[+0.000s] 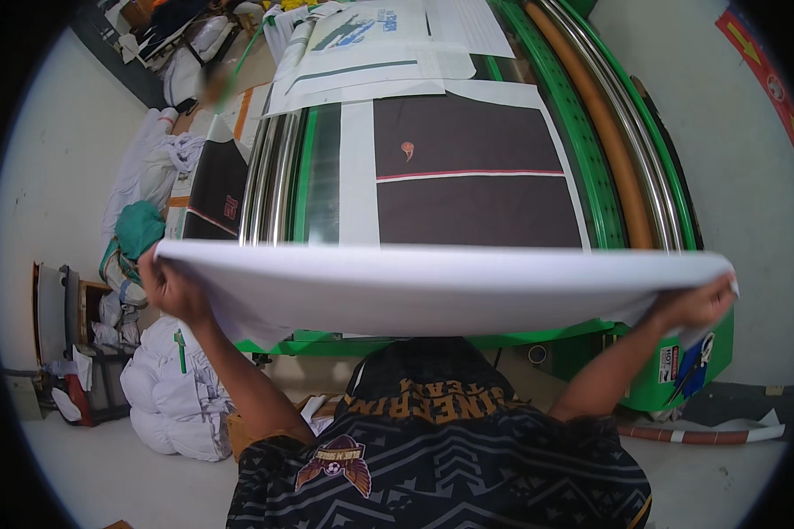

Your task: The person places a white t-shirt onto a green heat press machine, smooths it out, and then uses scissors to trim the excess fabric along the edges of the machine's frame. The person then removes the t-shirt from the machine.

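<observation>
From my distant post I see a smooth white sheet [450, 286] held up at the near side of the green-framed machine [605, 198], its upper edge nearly straight, its corners drooping softly. The left hand [176, 293] has fingers clamped on one end; the right hand [702, 304] grips the other likewise. On the machine lies a flat, dark panel [476, 212] with a thin stripe. A matte brown roller [610, 145] runs along the machine's right; a puffy white bundle [172, 397] slumps to its left.
</observation>
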A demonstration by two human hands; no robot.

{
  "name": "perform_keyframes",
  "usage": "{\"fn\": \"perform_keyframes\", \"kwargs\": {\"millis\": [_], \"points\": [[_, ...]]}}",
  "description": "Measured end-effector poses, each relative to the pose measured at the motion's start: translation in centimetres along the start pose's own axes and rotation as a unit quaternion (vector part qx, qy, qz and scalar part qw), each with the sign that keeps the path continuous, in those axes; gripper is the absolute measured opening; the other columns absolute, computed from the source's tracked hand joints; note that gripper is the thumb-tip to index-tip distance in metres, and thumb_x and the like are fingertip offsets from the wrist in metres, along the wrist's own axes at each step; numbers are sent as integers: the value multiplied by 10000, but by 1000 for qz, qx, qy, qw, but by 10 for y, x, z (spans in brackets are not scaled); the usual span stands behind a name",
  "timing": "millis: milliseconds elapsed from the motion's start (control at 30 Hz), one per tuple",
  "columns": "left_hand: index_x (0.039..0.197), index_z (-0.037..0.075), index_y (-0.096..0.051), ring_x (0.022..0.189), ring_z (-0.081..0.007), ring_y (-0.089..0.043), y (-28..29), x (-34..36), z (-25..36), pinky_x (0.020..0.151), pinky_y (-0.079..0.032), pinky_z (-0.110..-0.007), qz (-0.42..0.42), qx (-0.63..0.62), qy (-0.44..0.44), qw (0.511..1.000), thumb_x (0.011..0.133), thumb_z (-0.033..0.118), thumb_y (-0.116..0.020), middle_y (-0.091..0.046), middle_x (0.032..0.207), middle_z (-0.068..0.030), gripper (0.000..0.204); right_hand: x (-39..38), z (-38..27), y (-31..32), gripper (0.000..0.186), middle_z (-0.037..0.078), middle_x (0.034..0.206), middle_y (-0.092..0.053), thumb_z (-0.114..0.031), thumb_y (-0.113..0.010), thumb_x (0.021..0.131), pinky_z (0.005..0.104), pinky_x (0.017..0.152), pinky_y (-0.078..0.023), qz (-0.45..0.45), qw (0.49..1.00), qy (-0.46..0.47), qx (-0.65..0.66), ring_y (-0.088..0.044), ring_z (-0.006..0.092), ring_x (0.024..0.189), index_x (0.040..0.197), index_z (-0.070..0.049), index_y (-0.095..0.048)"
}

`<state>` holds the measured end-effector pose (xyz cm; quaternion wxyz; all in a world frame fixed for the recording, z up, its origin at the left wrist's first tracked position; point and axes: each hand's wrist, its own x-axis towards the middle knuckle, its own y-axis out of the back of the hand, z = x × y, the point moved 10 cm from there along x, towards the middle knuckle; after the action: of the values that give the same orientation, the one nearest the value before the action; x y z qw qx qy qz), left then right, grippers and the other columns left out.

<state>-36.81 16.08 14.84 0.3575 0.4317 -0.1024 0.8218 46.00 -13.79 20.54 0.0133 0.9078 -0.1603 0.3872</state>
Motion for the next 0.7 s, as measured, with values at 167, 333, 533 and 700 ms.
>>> {"fn": "perform_keyframes", "kwargs": {"millis": [167, 333, 533, 700], "points": [[1074, -7, -764, 894, -253, -697, -136, -11, -54, 839, -538, -364, -253, 72, -3, 965, 1071, 93, -712, -717, 984, -123, 113, -79, 64, -156, 360, 205, 1209, -752, -295, -611, 1173, 443, 1008, -542, -269, 962, 3, -51, -707, 329, 1116, 1294, 25, -722], [1340, 132, -755, 1303, -346, -654, -218, -120, -106, 1071, -498, -537, -376, 330, -48, 864, 1021, 410, -792, -680, 1424, -129, 426, -235, 160, -224, 510, 246, 1650, -576, -319, -665, 1128, 496, 1303, -386, -522, 832, 152, -115, -521, 423, 1552, 1574, -73, -641], [1699, 307, -487, 1672, -407, -302, -194, -335, -112, 1228, -302, -782, -545, 303, 118, 773, 1067, 589, -665, -290, 1834, -171, 715, -398, 246, -114, 771, 262, 1850, -215, -491, -643, 1100, 672, 1323, -236, -721, 616, 103, -301, -227, 484, 1692, 1774, -233, -371], [1772, 408, -363, 1753, -402, -68, -150, -398, -99, 1314, -142, -778, -584, 334, 132, 728, 1078, 579, -639, -65, 1912, -127, 766, -387, 259, -68, 765, 312, 1837, -189, -465, -637, 1111, 660, 1338, -209, -660, 686, 118, -283, -191, 511, 1691, 1780, -226, -352]]}}
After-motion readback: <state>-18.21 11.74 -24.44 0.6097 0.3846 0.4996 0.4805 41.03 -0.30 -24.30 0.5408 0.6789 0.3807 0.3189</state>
